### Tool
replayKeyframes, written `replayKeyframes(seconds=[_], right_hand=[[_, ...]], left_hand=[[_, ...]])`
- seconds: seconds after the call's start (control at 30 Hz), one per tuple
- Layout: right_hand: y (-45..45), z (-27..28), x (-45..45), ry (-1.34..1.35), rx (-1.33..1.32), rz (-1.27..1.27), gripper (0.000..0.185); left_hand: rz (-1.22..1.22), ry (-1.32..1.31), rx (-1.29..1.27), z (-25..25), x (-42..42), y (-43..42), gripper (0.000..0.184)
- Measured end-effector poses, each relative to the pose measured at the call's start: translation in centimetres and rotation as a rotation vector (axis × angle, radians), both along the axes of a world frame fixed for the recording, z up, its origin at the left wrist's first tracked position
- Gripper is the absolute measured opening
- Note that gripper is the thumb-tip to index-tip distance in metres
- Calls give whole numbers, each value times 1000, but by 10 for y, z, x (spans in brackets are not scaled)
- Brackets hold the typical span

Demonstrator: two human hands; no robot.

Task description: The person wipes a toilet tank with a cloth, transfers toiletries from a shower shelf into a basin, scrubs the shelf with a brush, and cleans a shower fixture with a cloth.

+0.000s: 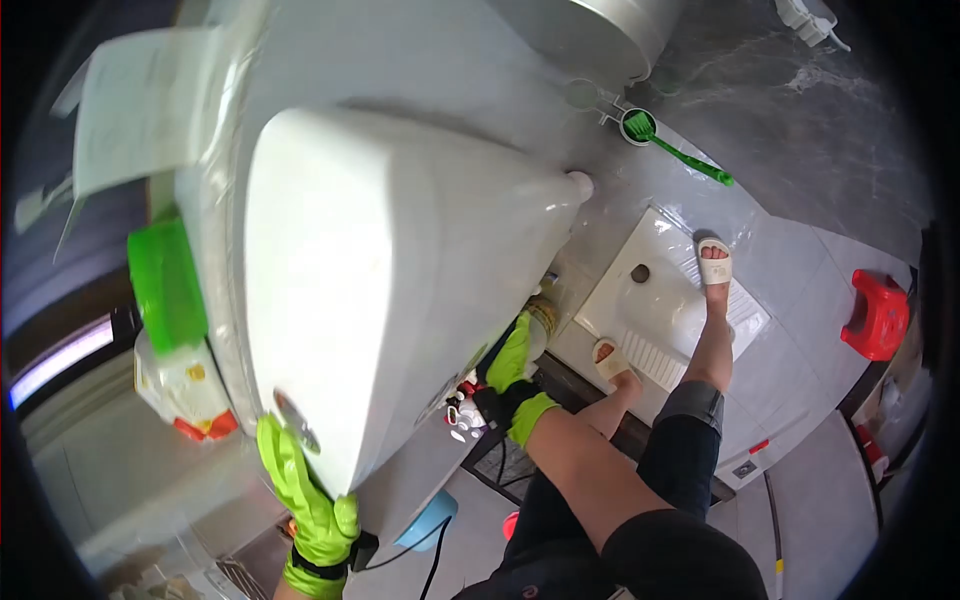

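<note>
A large white flush tank (450,230) with a silver push button (296,420) fills the middle of the view. My left hand (305,495), in a lime-green rubber glove, grips its near corner; the fingers lie along the button face and the thumb is on the other side. Beside the tank's right edge is my right hand (512,362), gloved alike, with its fingers bent around something dark that is mostly hidden. Just past those fingers stands a yellowish jar (543,314), partly covered.
A squat toilet pan (655,290) is set in the floor under my sandalled feet. A green brush (690,158) hangs in a wall holder. There are a red stool (876,315), a blue container (428,520) and a white bottle with an orange cap (185,385).
</note>
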State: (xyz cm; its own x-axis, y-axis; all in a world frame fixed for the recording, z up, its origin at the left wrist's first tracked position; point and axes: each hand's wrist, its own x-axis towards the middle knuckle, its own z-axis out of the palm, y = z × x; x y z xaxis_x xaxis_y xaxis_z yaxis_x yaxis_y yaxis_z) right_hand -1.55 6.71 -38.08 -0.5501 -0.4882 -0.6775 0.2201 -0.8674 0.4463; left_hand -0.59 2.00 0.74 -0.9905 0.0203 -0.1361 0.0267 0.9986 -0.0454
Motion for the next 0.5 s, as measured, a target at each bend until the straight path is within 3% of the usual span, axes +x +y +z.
replayKeyframes(seconds=[0.13, 0.23, 0.3, 0.4, 0.47, 0.5], right_hand=[[-9, 50, 32, -81, -67, 131, 48], [2, 89, 38, -48, 73, 223, 47], [17, 113, 33, 29, 224, 262, 47], [46, 160, 6, 321, 681, 262, 47], [70, 219, -21, 612, 1074, 274, 45], [83, 248, -35, 716, 1281, 254, 44]], left_hand=[[-19, 100, 66, -7, -2, -2, 66], [9, 159, 190, -2, -7, 8, 58], [-15, 311, 312, -10, 1, 0, 62], [21, 557, 328, -19, 24, -5, 63], [197, 759, 361, -23, 46, 16, 58], [305, 803, 457, -35, 65, 27, 68]])
